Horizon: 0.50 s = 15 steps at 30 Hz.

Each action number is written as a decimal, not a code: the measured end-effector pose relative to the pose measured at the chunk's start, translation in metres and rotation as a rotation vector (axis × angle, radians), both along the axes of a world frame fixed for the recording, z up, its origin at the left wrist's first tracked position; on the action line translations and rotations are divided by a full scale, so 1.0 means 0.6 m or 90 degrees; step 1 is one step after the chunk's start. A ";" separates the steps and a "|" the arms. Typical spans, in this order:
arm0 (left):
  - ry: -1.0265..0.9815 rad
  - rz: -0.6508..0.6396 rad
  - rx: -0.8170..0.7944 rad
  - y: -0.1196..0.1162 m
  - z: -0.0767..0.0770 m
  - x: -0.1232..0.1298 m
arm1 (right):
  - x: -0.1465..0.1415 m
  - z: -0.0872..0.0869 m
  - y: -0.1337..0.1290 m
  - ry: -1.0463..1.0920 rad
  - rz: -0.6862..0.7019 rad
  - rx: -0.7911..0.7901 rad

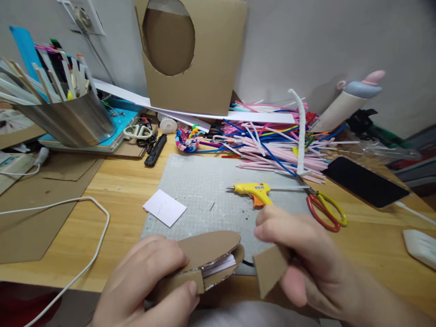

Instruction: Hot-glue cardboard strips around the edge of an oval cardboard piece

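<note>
My left hand (150, 277) is closed around a rounded cardboard piece (211, 243) made of two layers, with white paper strips (220, 265) showing in the gap between them. A short cardboard strip along its near edge lies under my left thumb. In my right hand (306, 254) a small cardboard strip (270, 268) is pinched, apart from the rounded piece. Just beyond my right hand, a yellow hot glue gun (252, 188) lies on the grey cutting mat (200, 177), its nozzle pointing left. A white paper card (165, 207) rests at the mat's left side.
Red-and-yellow-handled scissors (327, 211) and a phone (366, 181) lie at right. Pipe cleaners (272, 145) are heaped at the back. A cardboard panel with a round hole (218, 59) leans on the wall. At left are a metal cup (75, 120) and a white cable (102, 231).
</note>
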<state>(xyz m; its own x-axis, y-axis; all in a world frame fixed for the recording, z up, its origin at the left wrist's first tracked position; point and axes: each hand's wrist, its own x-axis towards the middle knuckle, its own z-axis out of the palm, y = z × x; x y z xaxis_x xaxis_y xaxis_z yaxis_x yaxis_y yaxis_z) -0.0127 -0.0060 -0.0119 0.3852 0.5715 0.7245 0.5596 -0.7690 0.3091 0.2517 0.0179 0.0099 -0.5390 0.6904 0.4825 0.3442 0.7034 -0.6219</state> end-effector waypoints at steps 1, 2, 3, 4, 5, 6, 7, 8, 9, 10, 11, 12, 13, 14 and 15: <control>0.013 -0.010 0.007 -0.002 0.000 -0.003 | -0.001 0.002 0.001 -0.037 0.010 0.012; 0.027 -0.014 0.009 -0.005 0.000 -0.006 | -0.002 0.005 0.002 -0.078 0.014 0.017; 0.036 -0.011 0.005 -0.007 0.000 -0.009 | -0.004 0.008 0.002 -0.117 0.013 0.017; 0.039 -0.005 0.001 -0.010 0.000 -0.010 | -0.005 0.011 0.001 -0.147 0.011 0.015; 0.035 0.003 -0.002 -0.012 0.000 -0.010 | -0.007 0.015 0.000 -0.159 0.010 0.018; 0.028 0.008 0.000 -0.014 -0.001 -0.010 | -0.008 0.017 -0.002 -0.163 0.004 0.021; 0.019 0.017 -0.001 -0.015 -0.003 -0.010 | -0.009 0.019 -0.004 -0.156 -0.005 0.025; 0.010 0.023 -0.001 -0.016 -0.005 -0.009 | -0.011 0.020 -0.006 -0.145 -0.016 0.028; 0.003 0.023 0.001 -0.016 -0.007 -0.010 | -0.012 0.020 -0.008 -0.138 -0.027 0.029; 0.008 0.017 -0.005 -0.016 -0.009 -0.011 | -0.013 0.019 -0.009 -0.137 -0.040 0.028; 0.009 0.013 -0.008 -0.015 -0.009 -0.013 | -0.013 0.018 -0.010 -0.136 -0.049 0.028; 0.018 0.006 -0.011 -0.015 -0.009 -0.016 | -0.014 0.016 -0.011 -0.134 -0.051 0.030; 0.038 -0.006 -0.017 -0.014 -0.009 -0.019 | -0.015 0.015 -0.011 -0.133 -0.048 0.031; 0.062 -0.021 -0.014 -0.014 -0.009 -0.022 | -0.015 0.014 -0.012 -0.132 -0.045 0.029; 0.082 -0.028 -0.013 -0.015 -0.009 -0.024 | -0.015 0.012 -0.013 -0.128 -0.043 0.025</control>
<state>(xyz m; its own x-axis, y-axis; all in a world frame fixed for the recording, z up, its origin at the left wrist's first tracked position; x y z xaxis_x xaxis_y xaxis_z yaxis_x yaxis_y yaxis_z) -0.0268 -0.0151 -0.0172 0.4997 0.5664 0.6553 0.5614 -0.7879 0.2529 0.2428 0.0103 0.0173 -0.5803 0.7111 0.3971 0.5059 0.6968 -0.5085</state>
